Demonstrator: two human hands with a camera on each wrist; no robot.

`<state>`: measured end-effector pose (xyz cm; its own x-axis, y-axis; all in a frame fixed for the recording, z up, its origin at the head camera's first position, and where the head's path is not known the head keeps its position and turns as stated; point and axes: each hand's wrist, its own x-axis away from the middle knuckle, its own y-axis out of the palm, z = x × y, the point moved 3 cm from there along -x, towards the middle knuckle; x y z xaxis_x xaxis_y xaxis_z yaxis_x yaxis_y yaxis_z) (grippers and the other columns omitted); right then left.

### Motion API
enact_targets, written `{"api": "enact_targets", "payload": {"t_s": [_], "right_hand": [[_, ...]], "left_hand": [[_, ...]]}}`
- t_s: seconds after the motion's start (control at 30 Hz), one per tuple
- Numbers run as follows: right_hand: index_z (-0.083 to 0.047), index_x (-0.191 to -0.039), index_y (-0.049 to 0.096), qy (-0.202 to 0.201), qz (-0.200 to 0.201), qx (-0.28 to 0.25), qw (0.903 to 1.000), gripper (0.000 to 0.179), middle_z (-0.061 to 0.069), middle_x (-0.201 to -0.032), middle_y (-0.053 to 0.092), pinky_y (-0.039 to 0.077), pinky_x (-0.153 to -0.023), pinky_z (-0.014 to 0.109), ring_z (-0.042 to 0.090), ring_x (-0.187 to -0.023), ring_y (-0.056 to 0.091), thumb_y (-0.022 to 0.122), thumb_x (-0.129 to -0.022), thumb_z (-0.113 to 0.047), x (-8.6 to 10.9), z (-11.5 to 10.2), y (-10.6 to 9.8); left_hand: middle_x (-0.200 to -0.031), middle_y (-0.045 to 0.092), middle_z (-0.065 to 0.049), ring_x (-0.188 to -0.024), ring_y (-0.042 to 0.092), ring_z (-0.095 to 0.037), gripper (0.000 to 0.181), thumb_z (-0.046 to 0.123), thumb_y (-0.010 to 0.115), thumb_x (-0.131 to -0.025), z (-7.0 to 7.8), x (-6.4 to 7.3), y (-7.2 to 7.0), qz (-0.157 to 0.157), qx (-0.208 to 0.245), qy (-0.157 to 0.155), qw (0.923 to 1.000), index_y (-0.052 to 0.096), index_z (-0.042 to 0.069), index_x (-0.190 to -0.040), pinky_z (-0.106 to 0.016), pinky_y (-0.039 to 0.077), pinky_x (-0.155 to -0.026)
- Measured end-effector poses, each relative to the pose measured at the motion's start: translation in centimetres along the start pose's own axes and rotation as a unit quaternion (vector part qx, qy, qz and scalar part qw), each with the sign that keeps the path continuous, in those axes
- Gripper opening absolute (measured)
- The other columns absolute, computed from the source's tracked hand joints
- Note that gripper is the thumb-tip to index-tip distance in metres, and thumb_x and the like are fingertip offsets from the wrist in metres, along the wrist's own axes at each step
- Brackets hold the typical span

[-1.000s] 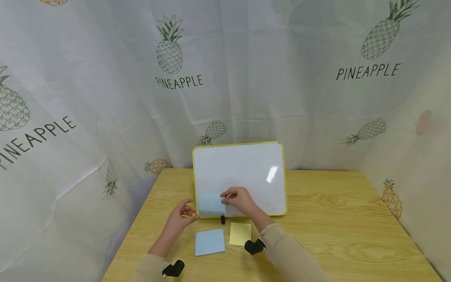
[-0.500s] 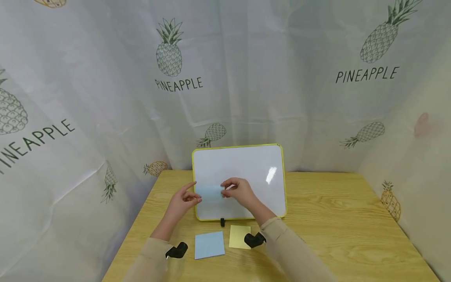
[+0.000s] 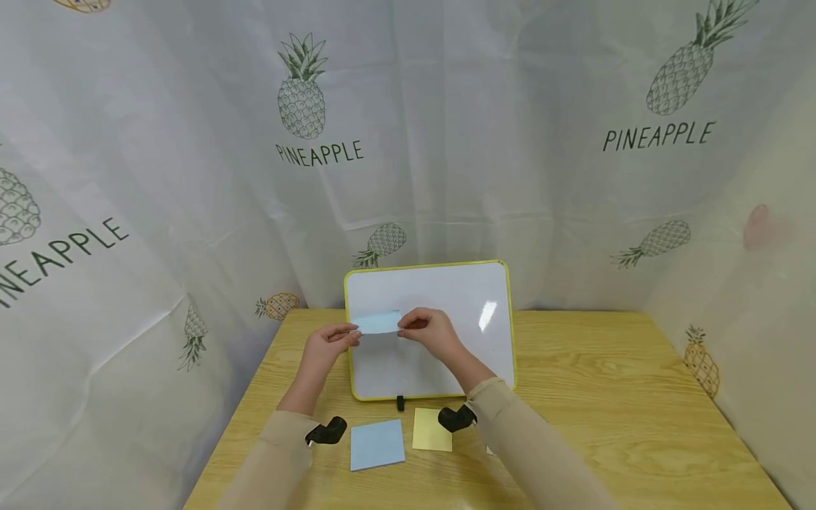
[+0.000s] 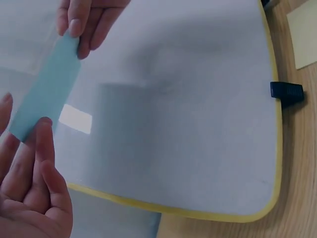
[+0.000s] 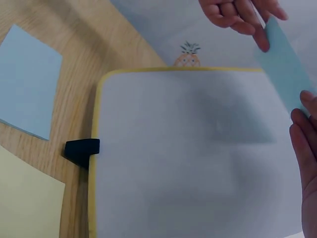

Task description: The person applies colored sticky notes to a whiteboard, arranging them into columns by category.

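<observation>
A light blue sticky note (image 3: pixel 379 322) is stretched between both hands, in front of the upper left part of a whiteboard (image 3: pixel 440 347) with a yellow frame. My left hand (image 3: pixel 325 348) pinches its left end between thumb and fingers. At the other end, my right hand (image 3: pixel 435 334) pinches the right edge. Both wrist views show the note (image 4: pixel 49 87) tilted, seen from its sides, with a shadow (image 5: pixel 237 116) on the board behind it.
On the wooden table before the board lie a blue sticky note pad (image 3: pixel 377 445) and a yellow pad (image 3: pixel 432 429). A black foot (image 3: pixel 400 403) juts from the board's lower edge. Behind hangs a pineapple-print curtain (image 3: pixel 472 142); a pale corner (image 3: pixel 489 450) shows beside the right sleeve.
Both hands have risen along the board with the blue note. The left hand, earlier apart from the note with spread fingers, now pinches its left end.
</observation>
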<state>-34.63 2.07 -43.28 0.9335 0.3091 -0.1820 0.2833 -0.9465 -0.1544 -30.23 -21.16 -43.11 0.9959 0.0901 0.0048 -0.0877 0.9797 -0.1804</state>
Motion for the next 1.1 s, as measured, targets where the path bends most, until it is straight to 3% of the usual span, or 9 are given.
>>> {"api": "enact_targets", "payload": {"t_s": [0.2, 0.5, 0.73, 1.1], "right_hand": [[-0.003, -0.095, 0.073, 0.001, 0.027, 0.001, 0.9996, 0.014, 0.006, -0.099, 0.068, 0.055, -0.079, 0.032, 0.021, -0.097, 0.066, 0.078, -0.081, -0.002, -1.3, -0.4, -0.2], [-0.004, -0.093, 0.073, 0.007, 0.091, 0.017, 0.9957, 0.012, 0.006, -0.101, 0.066, 0.054, -0.079, 0.030, 0.022, -0.098, 0.062, 0.076, -0.082, 0.001, -3.3, -0.6, -0.4], [-0.001, -0.095, 0.072, 0.006, 0.106, 0.021, 0.9941, 0.014, 0.008, -0.102, 0.066, 0.054, -0.080, 0.030, 0.023, -0.097, 0.063, 0.076, -0.082, 0.003, -4.2, -0.5, -0.1], [-0.002, -0.097, 0.073, 0.015, 0.119, 0.025, 0.9925, 0.014, 0.008, -0.103, 0.065, 0.054, -0.081, 0.031, 0.023, -0.097, 0.063, 0.074, -0.083, 0.002, -4.9, -0.2, 0.7]], "left_hand": [[-0.099, 0.072, -0.009, -0.088, 0.068, -0.014, 0.028, 0.011, 0.071, -0.090, 0.1, -1.3, 0.2, 0.023, 0.015, 0.009, 0.9996, 0.070, 0.000, -0.115, -0.045, 0.046, -0.095], [-0.093, 0.069, -0.010, -0.084, 0.067, -0.016, 0.034, -0.002, 0.066, -0.091, 0.8, -2.9, 1.0, 0.053, 0.034, 0.032, 0.9975, 0.065, 0.004, -0.124, -0.026, 0.051, -0.083], [-0.093, 0.065, -0.010, -0.087, 0.065, -0.019, 0.038, -0.002, 0.065, -0.092, 1.2, -3.9, 1.2, 0.066, 0.035, 0.039, 0.9965, 0.063, 0.007, -0.128, -0.031, 0.049, -0.089], [-0.100, 0.064, -0.013, -0.092, 0.065, -0.023, 0.038, -0.002, 0.064, -0.092, 0.7, -4.7, 0.9, 0.074, 0.032, 0.018, 0.9966, 0.062, 0.009, -0.129, -0.034, 0.048, -0.091]]}}
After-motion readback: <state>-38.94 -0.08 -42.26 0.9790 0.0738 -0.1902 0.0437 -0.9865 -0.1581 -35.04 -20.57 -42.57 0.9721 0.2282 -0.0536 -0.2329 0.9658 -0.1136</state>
